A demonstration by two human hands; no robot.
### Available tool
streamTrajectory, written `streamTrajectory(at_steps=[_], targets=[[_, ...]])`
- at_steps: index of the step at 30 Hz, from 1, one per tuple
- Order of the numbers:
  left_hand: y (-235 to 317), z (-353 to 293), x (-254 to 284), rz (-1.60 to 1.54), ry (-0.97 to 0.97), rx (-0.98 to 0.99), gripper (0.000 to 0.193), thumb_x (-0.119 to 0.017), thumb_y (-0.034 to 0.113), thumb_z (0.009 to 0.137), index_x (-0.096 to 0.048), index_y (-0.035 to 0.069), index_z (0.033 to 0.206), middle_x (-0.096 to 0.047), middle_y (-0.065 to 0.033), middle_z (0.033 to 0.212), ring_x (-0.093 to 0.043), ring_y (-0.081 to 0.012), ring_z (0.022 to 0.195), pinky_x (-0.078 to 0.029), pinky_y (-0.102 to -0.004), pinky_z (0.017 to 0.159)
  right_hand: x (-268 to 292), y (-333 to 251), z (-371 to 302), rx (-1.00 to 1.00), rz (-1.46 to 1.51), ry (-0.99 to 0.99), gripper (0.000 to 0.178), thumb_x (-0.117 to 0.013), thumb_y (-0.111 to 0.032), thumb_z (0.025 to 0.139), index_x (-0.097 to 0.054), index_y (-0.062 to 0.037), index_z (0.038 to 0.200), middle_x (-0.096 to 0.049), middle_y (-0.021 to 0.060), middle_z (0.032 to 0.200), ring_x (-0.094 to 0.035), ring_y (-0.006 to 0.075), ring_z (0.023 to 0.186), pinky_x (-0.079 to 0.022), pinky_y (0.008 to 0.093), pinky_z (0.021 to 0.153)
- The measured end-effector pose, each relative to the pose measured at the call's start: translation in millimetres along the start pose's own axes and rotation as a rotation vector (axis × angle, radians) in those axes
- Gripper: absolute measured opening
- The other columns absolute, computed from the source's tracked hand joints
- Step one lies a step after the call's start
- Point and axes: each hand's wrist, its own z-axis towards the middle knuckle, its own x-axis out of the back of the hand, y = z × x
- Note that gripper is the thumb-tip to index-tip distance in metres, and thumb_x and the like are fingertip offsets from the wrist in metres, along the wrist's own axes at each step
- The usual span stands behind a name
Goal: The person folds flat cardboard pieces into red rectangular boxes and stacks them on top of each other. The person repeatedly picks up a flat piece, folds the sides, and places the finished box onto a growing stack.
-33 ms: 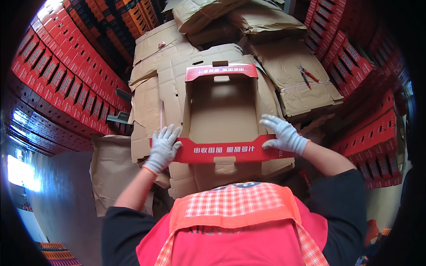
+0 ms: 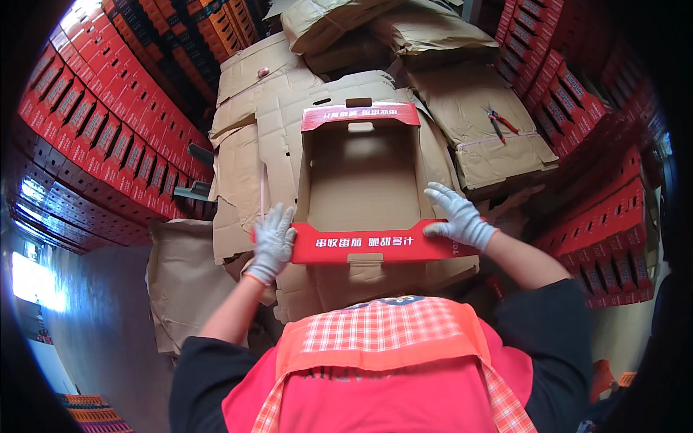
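An open-topped cardboard tray [image 2: 361, 191], plain brown inside with red end walls, sits in front of me. Its near red wall [image 2: 361, 244] carries white lettering and a small brown tab at the bottom middle. My left hand [image 2: 274, 244], in a white knit glove, holds the near left corner, fingers pointing away from me. At the near right corner, my gloved right hand [image 2: 463, 222] grips the tray with its thumb on the red wall and its fingers along the outer side. Under the tray lies a stack of flat brown cardboard blanks [image 2: 278, 144].
Red-handled pliers [image 2: 499, 124] lie on a strapped cardboard bundle [image 2: 487, 155] at the right. Tall stacks of red trays [image 2: 94, 123] rise on the left, with more red trays [image 2: 603, 231] on the right. Wrapped brown bundles [image 2: 433, 36] are piled at the back.
My left hand has shifted slightly right and inward against the corner. My right hand has moved a little left. The tray stays nearly in place.
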Motion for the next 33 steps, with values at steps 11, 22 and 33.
streamTrajectory(at_steps=[11,22,33], targets=[[-27.8,41.8,-132.2,-1.828,0.783,0.107,0.049,-0.059,0.020,0.085,-0.054,0.005,0.131,-0.063,-0.0069,0.120,-0.058,-0.0194,0.114,-0.043,-0.0366,0.106,46.5,7.7,66.4,-0.531,1.236,0.226,0.079,-0.061,-0.002,0.077,-0.029,0.0058,0.148,-0.061,0.0050,0.082,-0.061,0.0116,0.072,-0.051,0.0235,0.067],[28.1,12.7,-147.2,-0.728,-0.199,0.173,0.044,-0.053,0.027,0.092,-0.055,-0.002,0.126,-0.056,-0.0270,0.131,-0.062,-0.0387,0.112,-0.050,-0.0514,0.093,111.3,-198.4,115.1,0.492,0.153,0.106,0.043,-0.071,-0.013,0.080,-0.061,-0.0018,0.121,-0.067,0.0191,0.112,-0.068,0.0266,0.097,-0.053,0.0340,0.086],[171.9,61.4,67.4,0.566,0.298,-0.226,0.098,-0.069,0.083,0.057,-0.063,-0.003,0.102,-0.061,-0.0228,0.103,-0.058,-0.0375,0.105,-0.042,-0.0454,0.097,119.5,-155.3,109.7,0.232,-0.187,0.492,0.033,-0.071,-0.029,0.085,-0.058,-0.0061,0.104,-0.068,0.0178,0.084,-0.069,0.0355,0.076,-0.054,0.0426,0.068]])
